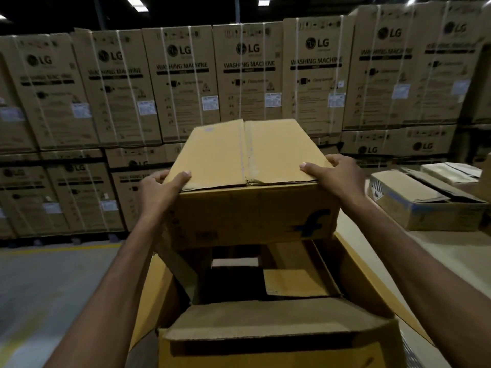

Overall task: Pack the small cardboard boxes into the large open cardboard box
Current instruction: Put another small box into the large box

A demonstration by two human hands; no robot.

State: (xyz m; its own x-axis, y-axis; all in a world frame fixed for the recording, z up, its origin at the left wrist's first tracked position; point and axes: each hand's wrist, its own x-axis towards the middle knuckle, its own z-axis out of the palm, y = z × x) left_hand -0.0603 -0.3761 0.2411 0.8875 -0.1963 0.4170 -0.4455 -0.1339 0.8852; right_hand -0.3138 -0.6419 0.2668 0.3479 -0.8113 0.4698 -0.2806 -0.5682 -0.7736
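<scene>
Two hands at work | our left hand and right hand grip the small box, fingers curled over its top edges | held above the large box.

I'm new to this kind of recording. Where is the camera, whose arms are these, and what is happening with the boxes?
There is no machine here. A person works with bare hands, and the single camera sits on their head, looking forward and down. The left hand and right hand grip opposite sides of a closed brown cardboard box with a blue f logo. They hold it above the large open brown cardboard box. Inside that, a smaller flat brown box lies. To the right, an opened carton with a blue band rests on a pale surface. Behind stand stacked tall brown cartons printed LG Washing Machine.
</scene>
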